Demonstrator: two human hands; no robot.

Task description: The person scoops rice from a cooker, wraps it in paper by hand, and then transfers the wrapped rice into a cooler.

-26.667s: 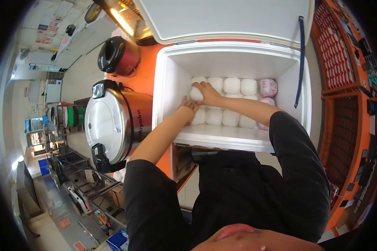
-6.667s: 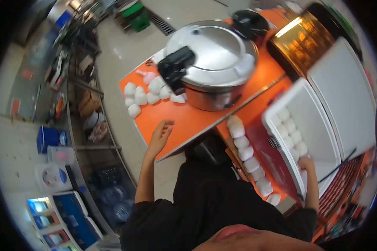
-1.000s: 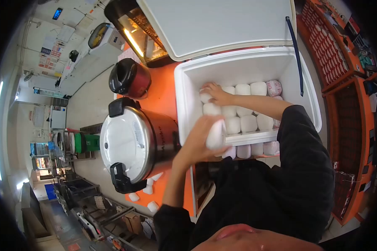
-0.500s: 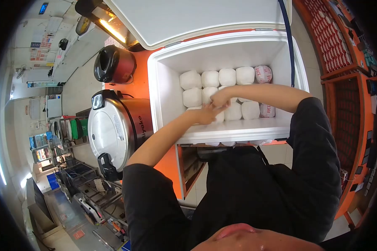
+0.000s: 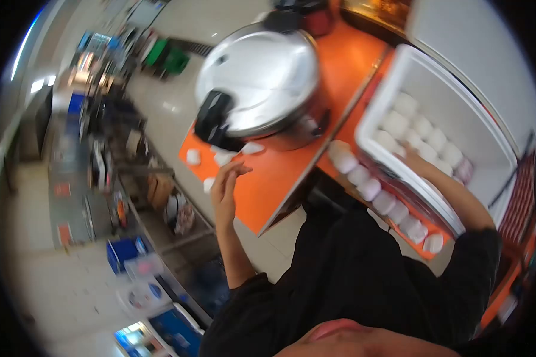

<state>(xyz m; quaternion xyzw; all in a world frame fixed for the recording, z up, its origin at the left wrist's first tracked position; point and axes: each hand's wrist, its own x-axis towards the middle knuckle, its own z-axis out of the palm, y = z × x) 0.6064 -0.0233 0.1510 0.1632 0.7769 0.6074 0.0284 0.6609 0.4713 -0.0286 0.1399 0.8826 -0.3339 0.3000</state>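
Observation:
My left hand (image 5: 225, 181) is raised over the orange counter (image 5: 259, 193), its fingers apart and nothing in them. Just beyond it, a few white wrapped pieces (image 5: 223, 157) lie beside the large silver-lidded cooker (image 5: 262, 77). My right hand (image 5: 412, 156) reaches over the near wall of the white cooler box (image 5: 378, 113), against the round white bundles (image 5: 436, 140) inside; blur hides its fingers. Several more white bundles (image 5: 384, 202) stand in a row along the outside of the box.
The raised cooler lid (image 5: 488, 53) stands at the upper right. A smaller dark red cooker (image 5: 317, 18) is behind the large one. Metal racks (image 5: 161, 220) with items and a blue bin (image 5: 122, 256) are on the left. Red-and-white packs (image 5: 521, 202) show at the far right.
The view has swung left and tilted. My left hand has come out of the cooler box to the counter by the large cooker, while my right hand is still in the box.

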